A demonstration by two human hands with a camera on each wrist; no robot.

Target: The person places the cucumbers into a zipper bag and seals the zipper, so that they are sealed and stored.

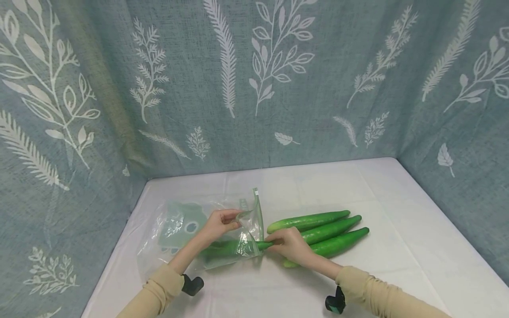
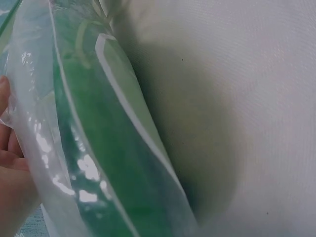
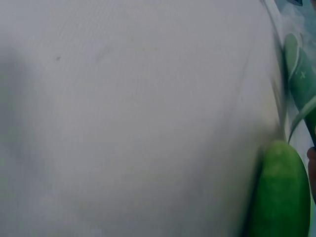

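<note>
A clear plastic zip bag with a green printed design lies on its side, its mouth facing right. My left hand pinches the upper layer near the mouth; in the left wrist view only part of this hand shows beside the shiny plastic. Inside the bag is a cucumber, its thin right end sticking out of the mouth. The fingers of my right hand pinch that end. Just right of the bag, three more cucumbers lie side by side, partly behind my right hand.
A white cloth covers the table. Behind it and along both sides hangs a blue-green curtain with white leaf prints. In the right wrist view, the pale tip of one loose cucumber is close to the bag.
</note>
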